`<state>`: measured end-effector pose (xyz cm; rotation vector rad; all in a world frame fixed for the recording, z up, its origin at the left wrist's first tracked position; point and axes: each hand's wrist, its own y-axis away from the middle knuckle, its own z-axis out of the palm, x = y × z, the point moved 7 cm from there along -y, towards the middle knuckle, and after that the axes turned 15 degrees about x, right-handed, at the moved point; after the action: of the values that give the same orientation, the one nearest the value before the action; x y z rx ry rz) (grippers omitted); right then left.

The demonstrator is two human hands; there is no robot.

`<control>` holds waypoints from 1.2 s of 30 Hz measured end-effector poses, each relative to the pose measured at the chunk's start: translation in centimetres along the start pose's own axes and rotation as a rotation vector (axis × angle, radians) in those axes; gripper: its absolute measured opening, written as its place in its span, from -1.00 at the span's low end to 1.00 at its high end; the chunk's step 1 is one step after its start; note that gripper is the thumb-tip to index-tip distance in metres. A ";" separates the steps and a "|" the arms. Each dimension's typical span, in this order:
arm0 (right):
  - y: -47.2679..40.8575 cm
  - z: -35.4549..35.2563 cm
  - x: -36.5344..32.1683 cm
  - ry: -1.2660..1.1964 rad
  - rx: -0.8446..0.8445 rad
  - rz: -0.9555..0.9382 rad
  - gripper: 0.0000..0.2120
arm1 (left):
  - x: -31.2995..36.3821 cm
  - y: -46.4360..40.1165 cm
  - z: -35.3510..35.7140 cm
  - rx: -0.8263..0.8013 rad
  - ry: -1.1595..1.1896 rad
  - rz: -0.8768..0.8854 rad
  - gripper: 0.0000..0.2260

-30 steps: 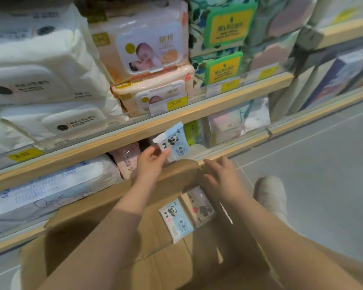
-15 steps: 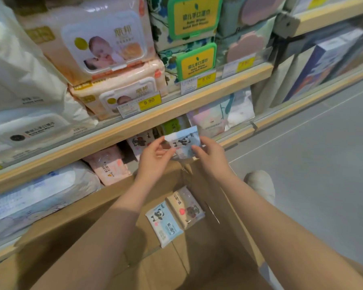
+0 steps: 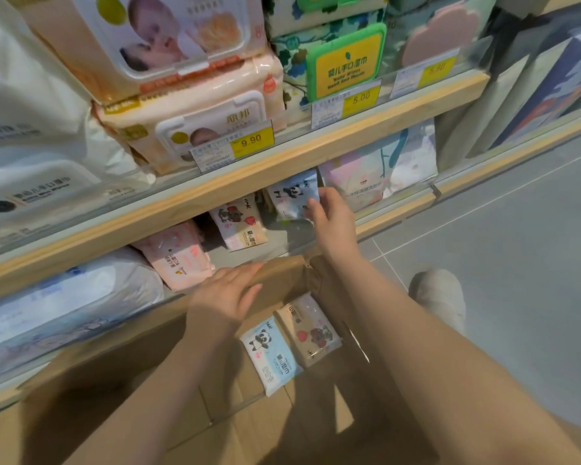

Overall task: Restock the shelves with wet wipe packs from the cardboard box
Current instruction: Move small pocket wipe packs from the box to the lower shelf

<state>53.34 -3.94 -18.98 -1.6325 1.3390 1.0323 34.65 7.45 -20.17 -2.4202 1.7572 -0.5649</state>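
Reaching under the wooden shelf edge, the right hand (image 3: 332,219) is pinching a small pale-blue panda-print wipe pack (image 3: 294,196) and setting it on the lower shelf (image 3: 282,239), beside a cream dog-print pack (image 3: 240,224) already standing there. The left hand (image 3: 225,293) is resting flat, fingers straight, on the brown cardboard box (image 3: 215,427) rim. Two packs, one blue (image 3: 270,354) and one beige (image 3: 311,333), are lying inside, so restocking looks nearly finished.
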 end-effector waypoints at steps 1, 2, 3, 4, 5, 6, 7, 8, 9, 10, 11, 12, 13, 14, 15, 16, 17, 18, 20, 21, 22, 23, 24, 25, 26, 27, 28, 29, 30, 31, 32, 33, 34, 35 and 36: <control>0.0 0.2 0.2 0.019 -0.011 -0.001 -0.81 | 0.0 -0.1 0.0 -0.001 0.002 -0.005 -0.61; 0.0 0.3 0.4 0.046 -0.024 0.003 -0.79 | 0.0 -0.1 0.0 -0.005 -0.001 -0.008 -0.61; 0.0 0.4 0.7 0.072 -0.036 0.016 -0.76 | 0.0 -0.1 0.0 -0.003 -0.009 -0.004 -0.61; 0.0 0.4 0.9 0.105 -0.046 0.025 -0.72 | 0.1 -0.1 0.0 -0.002 -0.014 -0.002 -0.61; 0.1 0.4 0.9 0.141 -0.052 0.027 -0.67 | 0.1 -0.1 0.0 -0.001 -0.013 -0.004 -0.61; 0.4 0.3 0.7 0.173 -0.061 0.016 -0.63 | 0.0 -0.1 0.0 -0.003 -0.009 -0.009 -0.60; 0.7 0.3 0.5 0.195 -0.071 0.006 -0.59 | 0.1 -0.1 0.0 -0.005 -0.008 -0.012 -0.60; 1.0 0.1 0.2 0.209 -0.079 -0.007 -0.56 | 0.1 -0.1 -0.1 -0.006 -0.008 -0.011 -0.60; 1.3 0.0 0.1 0.212 -0.081 -0.018 -0.54 | 0.2 -0.1 -0.1 -0.005 -0.010 -0.009 -0.60; 1.5 -0.1 -0.1 0.211 -0.078 -0.032 -0.54 | 0.2 -0.1 -0.2 -0.007 -0.011 -0.009 -0.59; 1.6 -0.3 -0.2 0.209 -0.069 -0.047 -0.54 | 0.2 -0.1 -0.2 -0.013 -0.015 -0.011 -0.59; 1.8 -0.6 -0.4 0.209 -0.056 -0.073 -0.57 | 0.3 -0.1 -0.2 -0.024 -0.022 -0.014 -0.58; 1.9 -0.9 -0.5 0.212 -0.044 -0.103 -0.63 | 0.3 -0.1 -0.2 -0.028 -0.029 -0.017 -0.58; 2.1 -1.0 -0.6 0.215 -0.043 -0.138 -0.72 | 0.3 -0.1 -0.2 -0.028 -0.034 -0.020 -0.57; 2.3 -0.8 -0.7 0.224 -0.061 -0.170 -0.80 | 0.4 -0.2 -0.3 -0.026 -0.036 -0.023 -0.57; 2.5 -0.4 -0.8 0.244 -0.099 -0.199 -0.86 | 0.4 -0.2 -0.4 -0.027 -0.033 -0.029 -0.56; 2.8 0.2 -0.7 0.273 -0.146 -0.218 -0.87 | 0.4 -0.1 -0.4 -0.026 -0.027 -0.035 -0.56; 2.9 0.7 -0.7 0.303 -0.183 -0.223 -0.83 | 0.4 -0.1 -0.4 -0.025 -0.018 -0.040 -0.57; 2.8 1.4 -0.4 0.344 -0.217 -0.178 -0.68 | 0.3 -0.1 -0.3 -0.022 -0.005 -0.045 -0.61; 2.7 1.6 -0.2 0.355 -0.228 -0.148 -0.62 | 0.3 -0.1 -0.3 -0.021 -0.003 -0.045 -0.63; 2.6 1.8 0.0 0.360 -0.235 -0.126 -0.59 | 0.2 -0.1 -0.2 -0.017 -0.002 -0.043 -0.63; 2.5 1.8 0.1 0.360 -0.239 -0.102 -0.58 | 0.1 -0.1 -0.1 -0.014 -0.002 -0.042 -0.62; 2.4 1.8 0.2 0.353 -0.231 -0.079 -0.58 | 0.1 -0.1 -0.1 -0.014 -0.002 -0.042 -0.60; 2.1 1.7 0.3 0.344 -0.213 -0.058 -0.59 | 0.1 -0.1 -0.1 -0.013 -0.005 -0.043 -0.60; 1.9 1.6 0.4 0.348 -0.196 -0.049 -0.59 | 0.1 -0.1 0.0 -0.011 -0.006 -0.043 -0.60; 1.7 1.7 0.5 0.372 -0.188 -0.055 -0.57 | 0.1 -0.1 0.0 -0.007 -0.005 -0.044 -0.60; 1.6 1.8 0.4 0.410 -0.185 -0.079 -0.54 | 0.1 -0.1 -0.1 -0.001 -0.004 -0.042 -0.60; 1.4 1.9 0.4 0.437 -0.181 -0.099 -0.51 | 0.1 -0.1 -0.1 0.006 -0.004 -0.038 -0.60; 1.3 1.9 0.3 0.442 -0.176 -0.099 -0.49 | 0.2 -0.1 -0.2 0.008 -0.005 -0.035 -0.60; 1.2 1.9 0.2 0.428 -0.177 -0.081 -0.48 | 0.2 -0.1 -0.2 0.006 -0.007 -0.033 -0.60; 1.2 1.8 0.2 0.414 -0.183 -0.061 -0.48 | 0.1 -0.1 -0.2 0.003 -0.007 -0.031 -0.60; 1.2 1.6 0.2 0.408 -0.193 -0.051 -0.47 | 0.1 -0.1 -0.1 0.001 -0.008 -0.030 -0.60; 1.3 1.3 0.1 0.414 -0.204 -0.054 -0.47 | 0.1 -0.1 -0.1 0.001 -0.011 -0.026 -0.61; 1.4 0.9 0.0 0.420 -0.214 -0.067 -0.48 | 0.1 0.0 -0.1 0.005 -0.017 -0.021 -0.62; 1.7 0.3 -0.2 0.419 -0.217 -0.083 -0.49 | 0.1 0.0 -0.1 0.009 -0.021 -0.016 -0.65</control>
<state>51.63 -3.80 -19.03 -2.1371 1.4458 0.8363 34.65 7.42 -20.02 -2.4268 1.7255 -0.5455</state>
